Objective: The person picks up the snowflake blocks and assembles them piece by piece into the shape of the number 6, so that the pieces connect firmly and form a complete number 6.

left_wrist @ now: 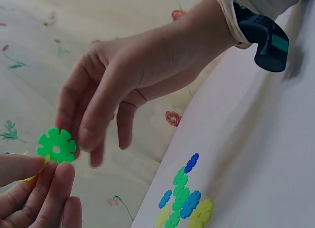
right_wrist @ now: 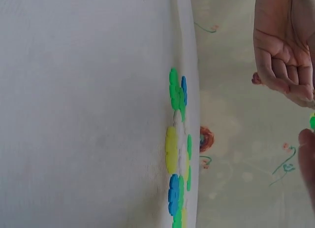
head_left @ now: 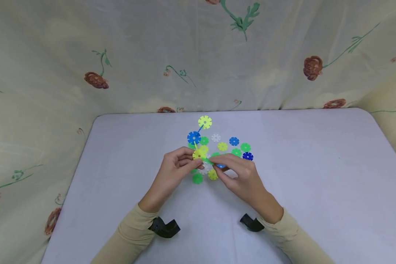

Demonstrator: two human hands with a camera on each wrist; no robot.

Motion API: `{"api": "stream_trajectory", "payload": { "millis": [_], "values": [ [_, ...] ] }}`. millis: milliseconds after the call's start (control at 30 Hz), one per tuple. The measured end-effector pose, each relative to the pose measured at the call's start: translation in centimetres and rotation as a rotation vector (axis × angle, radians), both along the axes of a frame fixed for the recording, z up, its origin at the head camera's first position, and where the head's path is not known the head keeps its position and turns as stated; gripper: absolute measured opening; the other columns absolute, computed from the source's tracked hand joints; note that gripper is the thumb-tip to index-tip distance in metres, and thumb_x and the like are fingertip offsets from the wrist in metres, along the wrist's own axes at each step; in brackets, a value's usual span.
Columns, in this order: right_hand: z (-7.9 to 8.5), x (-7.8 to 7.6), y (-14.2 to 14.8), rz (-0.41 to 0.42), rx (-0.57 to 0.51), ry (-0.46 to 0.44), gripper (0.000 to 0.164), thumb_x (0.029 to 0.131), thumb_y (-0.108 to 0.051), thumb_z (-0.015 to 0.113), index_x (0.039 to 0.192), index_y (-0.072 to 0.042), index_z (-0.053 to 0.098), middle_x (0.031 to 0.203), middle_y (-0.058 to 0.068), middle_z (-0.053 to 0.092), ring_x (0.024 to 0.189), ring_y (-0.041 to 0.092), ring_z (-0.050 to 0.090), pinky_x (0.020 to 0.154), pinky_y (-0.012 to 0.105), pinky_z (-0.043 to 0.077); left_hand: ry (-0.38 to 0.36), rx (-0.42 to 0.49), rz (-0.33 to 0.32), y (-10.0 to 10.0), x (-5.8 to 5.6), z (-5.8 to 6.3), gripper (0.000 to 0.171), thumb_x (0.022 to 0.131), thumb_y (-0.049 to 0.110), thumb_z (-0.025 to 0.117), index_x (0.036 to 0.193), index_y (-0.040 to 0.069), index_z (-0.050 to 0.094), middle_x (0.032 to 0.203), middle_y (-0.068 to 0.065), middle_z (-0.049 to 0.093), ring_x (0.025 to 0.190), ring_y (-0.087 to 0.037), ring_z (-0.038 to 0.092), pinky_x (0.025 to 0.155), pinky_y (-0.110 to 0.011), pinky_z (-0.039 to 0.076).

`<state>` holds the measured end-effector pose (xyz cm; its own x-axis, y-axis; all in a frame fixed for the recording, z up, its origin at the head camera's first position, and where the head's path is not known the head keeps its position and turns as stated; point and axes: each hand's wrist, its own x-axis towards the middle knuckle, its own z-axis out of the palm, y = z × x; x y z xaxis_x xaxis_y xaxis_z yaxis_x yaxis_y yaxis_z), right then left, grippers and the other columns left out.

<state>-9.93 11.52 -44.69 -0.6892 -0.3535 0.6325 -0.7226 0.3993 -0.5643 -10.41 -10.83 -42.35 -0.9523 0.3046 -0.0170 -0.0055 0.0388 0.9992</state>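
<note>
My left hand (head_left: 176,167) pinches a yellow notched disc (head_left: 196,154) between thumb and fingers. That disc belongs to a linked chain: a blue disc (head_left: 190,138) comes above it, then an edge-on blue piece (head_left: 200,129), then another yellow disc (head_left: 205,117) at the top. Slotted against the lower yellow disc is a green disc (left_wrist: 48,143), seen flat in the left wrist view. My right hand (head_left: 239,172) pinches the green disc's far edge with thumb and index finger. In the right wrist view only a sliver of green shows between the hands.
Loose green, yellow, blue and white discs lie on the white tabletop under and beyond the hands, among them a dark blue disc (head_left: 248,156), a white disc (head_left: 216,138) and a green disc (head_left: 197,179). A flowered curtain (head_left: 135,73) hangs behind the table.
</note>
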Motion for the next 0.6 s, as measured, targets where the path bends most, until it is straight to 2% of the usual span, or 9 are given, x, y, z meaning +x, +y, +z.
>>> {"api": "stream_trajectory", "payload": {
  "millis": [67,133,233,333,433,600],
  "values": [
    [-0.1,-0.2,0.2,-0.066,0.024,-0.070,0.025,0.083,0.005,0.081,0.106,-0.003,0.076,0.102,0.009,0.079,0.084,0.019,0.077,0.069,0.024,0.064,-0.003,-0.001,0.007,-0.1,-0.1,0.0,0.016,0.099,0.011,0.071,0.109,0.000,0.068,0.103,-0.024,0.073,0.093,-0.027,0.077,0.095,-0.044,0.062],
    [-0.4,-0.5,0.5,-0.152,0.071,-0.187,0.023,0.085,0.000,0.081,0.107,-0.004,0.076,0.103,0.009,0.078,0.083,0.018,0.076,0.068,0.027,0.064,-0.009,-0.002,0.014,-0.1,-0.1,0.0,0.016,0.098,0.012,0.071,0.109,0.000,0.067,0.104,-0.027,0.072,0.093,-0.027,0.077,0.095,-0.049,0.061],
    [-1.0,-1.0,1.0,-0.270,0.220,-0.413,0.025,0.088,-0.012,0.082,0.112,-0.007,0.076,0.103,0.007,0.076,0.079,0.015,0.071,0.068,0.029,0.060,-0.022,0.002,0.019,-0.2,-0.1,0.0,0.016,0.098,0.011,0.071,0.109,-0.001,0.067,0.105,-0.028,0.072,0.093,-0.026,0.077,0.095,-0.051,0.060],
    [-1.7,-1.6,1.4,-0.312,0.383,-0.579,0.032,0.090,-0.022,0.082,0.118,-0.009,0.075,0.099,0.005,0.072,0.075,0.013,0.063,0.066,0.029,0.052,-0.024,-0.002,0.019,-0.2,-0.2,-0.1,0.017,0.098,0.009,0.071,0.109,-0.002,0.067,0.102,-0.023,0.073,0.091,-0.022,0.077,0.094,-0.049,0.061],
    [-2.2,-1.9,1.6,-0.293,0.458,-0.629,0.036,0.090,-0.026,0.081,0.121,-0.010,0.074,0.098,0.005,0.068,0.073,0.013,0.057,0.063,0.027,0.046,-0.021,-0.008,0.016,-0.1,-0.2,-0.1,0.017,0.098,0.008,0.071,0.109,-0.004,0.067,0.099,-0.019,0.072,0.089,-0.017,0.076,0.094,-0.050,0.061],
    [-2.7,-2.0,1.7,-0.257,0.481,-0.602,0.031,0.091,-0.024,0.081,0.120,-0.012,0.075,0.099,0.006,0.065,0.075,0.015,0.055,0.063,0.028,0.045,-0.026,-0.004,0.013,-0.1,-0.2,-0.2,0.016,0.098,0.008,0.070,0.109,-0.004,0.067,0.098,-0.016,0.072,0.088,-0.015,0.075,0.094,-0.052,0.060]
  ]
}}
